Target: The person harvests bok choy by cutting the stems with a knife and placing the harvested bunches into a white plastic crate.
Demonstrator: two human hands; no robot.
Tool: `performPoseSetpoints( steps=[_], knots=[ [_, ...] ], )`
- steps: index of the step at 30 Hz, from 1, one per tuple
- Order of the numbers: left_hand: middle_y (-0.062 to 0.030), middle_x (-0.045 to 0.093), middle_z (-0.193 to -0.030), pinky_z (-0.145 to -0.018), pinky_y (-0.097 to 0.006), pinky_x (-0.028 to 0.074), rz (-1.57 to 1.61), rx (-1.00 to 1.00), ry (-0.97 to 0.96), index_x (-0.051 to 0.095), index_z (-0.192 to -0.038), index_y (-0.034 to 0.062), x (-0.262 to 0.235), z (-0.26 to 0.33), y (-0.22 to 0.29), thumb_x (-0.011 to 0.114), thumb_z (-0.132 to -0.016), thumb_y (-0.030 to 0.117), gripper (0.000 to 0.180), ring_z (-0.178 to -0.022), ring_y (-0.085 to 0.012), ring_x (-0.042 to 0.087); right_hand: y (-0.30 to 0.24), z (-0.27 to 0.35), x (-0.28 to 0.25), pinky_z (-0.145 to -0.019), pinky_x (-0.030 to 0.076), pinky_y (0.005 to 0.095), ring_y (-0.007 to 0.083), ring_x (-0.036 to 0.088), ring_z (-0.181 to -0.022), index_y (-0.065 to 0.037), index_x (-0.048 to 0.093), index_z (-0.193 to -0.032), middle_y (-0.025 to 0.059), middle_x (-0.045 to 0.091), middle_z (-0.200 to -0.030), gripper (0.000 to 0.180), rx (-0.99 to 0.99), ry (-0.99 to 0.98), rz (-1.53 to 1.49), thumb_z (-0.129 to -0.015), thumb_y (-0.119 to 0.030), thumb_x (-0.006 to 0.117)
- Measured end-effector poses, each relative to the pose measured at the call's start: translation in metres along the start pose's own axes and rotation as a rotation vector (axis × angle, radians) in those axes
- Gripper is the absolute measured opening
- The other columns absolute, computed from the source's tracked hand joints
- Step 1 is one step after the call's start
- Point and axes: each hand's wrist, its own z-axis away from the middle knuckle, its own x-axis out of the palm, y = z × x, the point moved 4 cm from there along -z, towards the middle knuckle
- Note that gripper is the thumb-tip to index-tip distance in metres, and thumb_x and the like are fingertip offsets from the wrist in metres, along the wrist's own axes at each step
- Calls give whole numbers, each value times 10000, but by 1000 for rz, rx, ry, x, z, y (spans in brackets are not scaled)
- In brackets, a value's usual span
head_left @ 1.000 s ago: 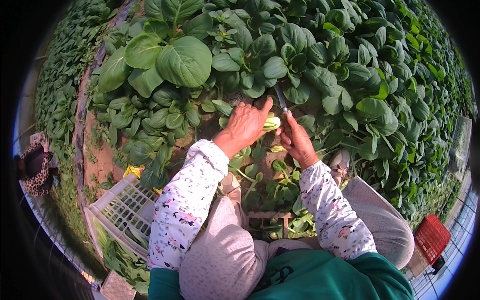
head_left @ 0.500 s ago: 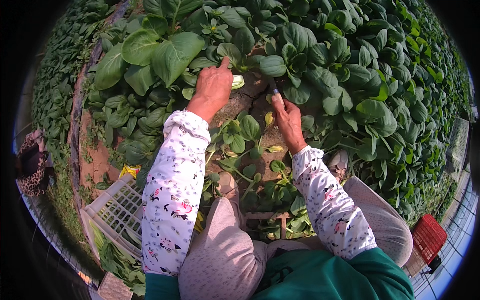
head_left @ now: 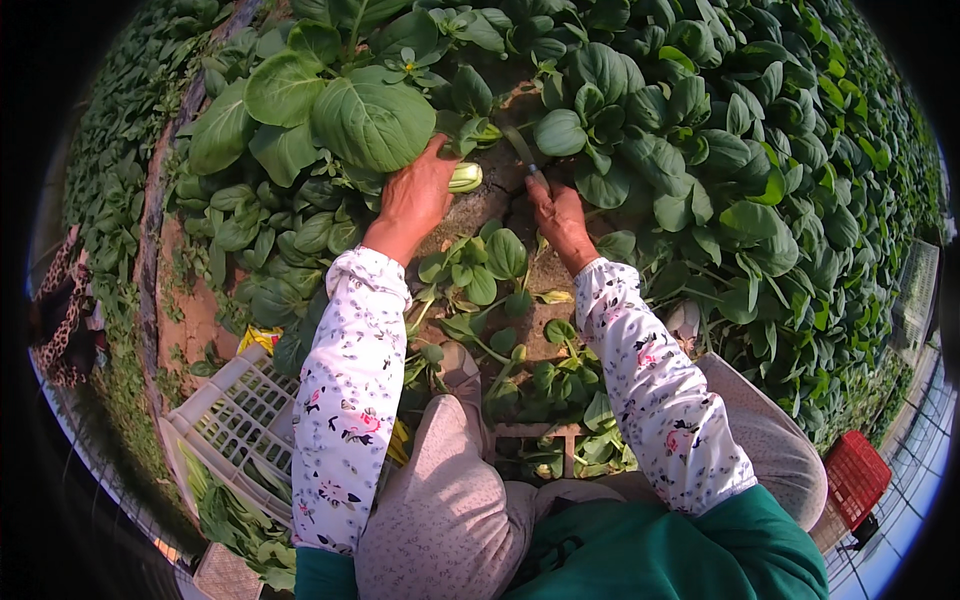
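My left hand (head_left: 412,198) is closed round a bok choy, whose pale cut stem end (head_left: 466,178) sticks out on its right side. Big green leaves (head_left: 372,122) cover part of the fingers. My right hand (head_left: 562,222) grips a small knife (head_left: 519,147), with its blade angled up and left over the bare soil. Just beyond the blade tip, a small bok choy (head_left: 482,132) stands low to the ground, beside my left hand. Another leafy plant (head_left: 560,133) grows to the right of the blade.
Dense bok choy (head_left: 740,150) fills the bed ahead and right. Loose leaves (head_left: 505,255) lie between my feet. A whitish plastic crate (head_left: 235,400) with greens sits at my left, and a red crate (head_left: 857,480) at far right. A leopard-print item (head_left: 60,310) is at far left.
My left hand has dropped slightly, and its outstretched index finger is now tucked among leaves. My right hand has moved left with the knife, bringing the blade nearer the small plant.
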Motion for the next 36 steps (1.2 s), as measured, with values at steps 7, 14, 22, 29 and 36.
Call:
performPoseSetpoints(
  steps=[7,14,22,29,36],
  knots=[
    [-152,536,-1103,-819,-415,434,327,-106,136,614,-990,77,2,-4,-15,656,-673,17,326,-987,-355,527,-3,14,-5,-666,412,282,126,474,-724,68,598,-916,65,585,-772,459,100,-187,91,-871,-389,578],
    [-146,545,-1089,-841,-346,453,564,-70,320,591,-1057,32,-44,52,33,703,-639,-16,436,-982,-316,556,-31,62,-13,-388,248,198,39,372,-467,-74,545,-919,-1,531,-669,429,398,-259,-770,-846,-495,575],
    [-155,624,-970,-801,-306,461,589,-222,-87,611,-1062,19,-51,115,40,701,-721,71,356,-861,-252,607,-58,71,-5,-398,280,197,45,353,-444,-93,472,-808,-57,414,-599,237,328,-170,-909,-773,-98,706],
    [-177,435,-1289,-955,-386,391,199,148,28,435,-1277,17,-107,111,89,724,-614,94,728,-1154,-341,471,-97,113,-17,-432,291,186,29,386,-492,-47,549,-904,-60,475,-647,277,130,-406,-456,-730,-124,751],
    [-219,488,-1191,-868,-443,415,267,-287,-309,489,-1127,-12,-19,118,53,715,-641,106,549,-1012,-374,528,-78,120,10,-426,313,216,55,409,-481,-15,552,-863,-16,503,-652,364,274,-501,-342,-859,-375,604]
  ],
)
